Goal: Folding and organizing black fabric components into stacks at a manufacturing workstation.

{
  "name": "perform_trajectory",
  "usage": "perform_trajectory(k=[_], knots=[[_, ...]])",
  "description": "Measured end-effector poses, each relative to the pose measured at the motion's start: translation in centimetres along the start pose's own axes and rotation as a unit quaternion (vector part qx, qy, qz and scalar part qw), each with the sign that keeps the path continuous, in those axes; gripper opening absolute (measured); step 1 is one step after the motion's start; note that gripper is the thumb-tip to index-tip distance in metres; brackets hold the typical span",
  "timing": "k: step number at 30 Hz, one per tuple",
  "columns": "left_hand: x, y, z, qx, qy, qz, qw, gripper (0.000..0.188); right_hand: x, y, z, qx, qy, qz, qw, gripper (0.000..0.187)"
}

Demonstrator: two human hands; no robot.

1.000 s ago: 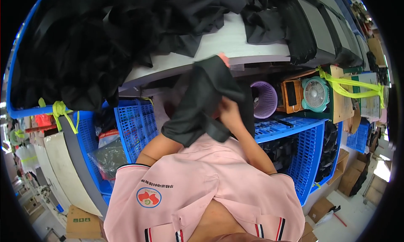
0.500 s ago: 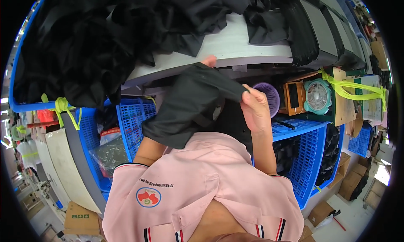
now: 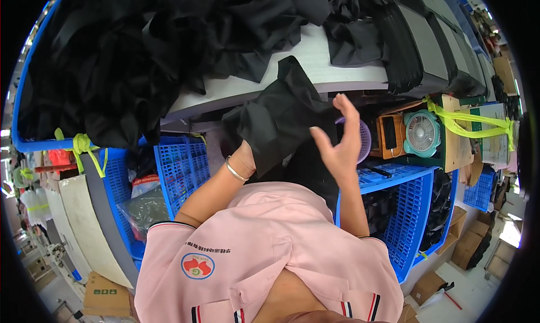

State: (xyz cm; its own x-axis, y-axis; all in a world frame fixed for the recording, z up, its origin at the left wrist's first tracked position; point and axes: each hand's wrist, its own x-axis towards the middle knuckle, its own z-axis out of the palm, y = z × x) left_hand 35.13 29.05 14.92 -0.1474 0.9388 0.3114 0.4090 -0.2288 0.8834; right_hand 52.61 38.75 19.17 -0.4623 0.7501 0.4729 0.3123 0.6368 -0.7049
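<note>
A black cloth piece (image 3: 281, 112) hangs in front of me at the table's near edge, its upper corner lying over the pale tabletop. My left hand (image 3: 243, 157), with a bangle at the wrist, reaches into or under this cloth; its fingers are hidden by the folds. To the right of the cloth, my right hand (image 3: 342, 148) is raised and open, thumb and fingers apart, holding nothing. Whether its fingertips touch the cloth's right edge is hard to make out; they look apart from it.
A large heap of black cloth pieces (image 3: 129, 59) fills the left of the table (image 3: 306, 53); stacked dark pieces (image 3: 402, 47) stand at the right. Below are blue crates (image 3: 413, 227), a purple basket (image 3: 365, 140), a phone in a wooden holder (image 3: 390, 133) and a teal fan (image 3: 422, 132).
My right hand has let go of the cloth and opened. My left arm has drawn partly out, baring the wrist and bangle, and the cloth has shifted up and right.
</note>
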Motion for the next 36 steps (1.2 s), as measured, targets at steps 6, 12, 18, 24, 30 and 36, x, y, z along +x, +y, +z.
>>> perform_trajectory(k=[6, 12, 18, 24, 30, 36], knots=[[-1.8, -0.3, 1.7, -0.467, -0.017, -0.174, 0.866, 0.044, -0.3, 2.5, 2.1, -0.192, 0.142, -0.129, 0.963, 0.046], [-4.4, -2.1, 2.6, -0.704, 0.007, -0.299, 0.644, 0.049, -1.0, 2.9, 1.5, -0.208, 0.066, -0.077, 0.973, 0.031], [-3.6, -3.4, -0.1, -0.625, -0.016, -0.32, 0.712, 0.047, -2.4, 3.5, 0.6, -0.206, -0.002, -0.13, 0.97, 0.027], [-0.8, -4.2, -1.7, -0.554, -0.03, -0.331, 0.764, 0.046, -0.9, 4.4, -6.7, 0.249, -0.157, 0.078, 0.953, 0.014], [6.3, -2.8, -1.8, -0.468, -0.032, -0.225, 0.854, 0.045, 9.4, 6.8, -6.6, 0.182, 0.062, 0.109, 0.975, 0.014], [7.1, -4.7, 0.2, -0.327, 0.071, -0.295, 0.895, 0.037, 11.8, 11.9, -1.3, 0.033, 0.173, 0.052, 0.983, 0.045]])
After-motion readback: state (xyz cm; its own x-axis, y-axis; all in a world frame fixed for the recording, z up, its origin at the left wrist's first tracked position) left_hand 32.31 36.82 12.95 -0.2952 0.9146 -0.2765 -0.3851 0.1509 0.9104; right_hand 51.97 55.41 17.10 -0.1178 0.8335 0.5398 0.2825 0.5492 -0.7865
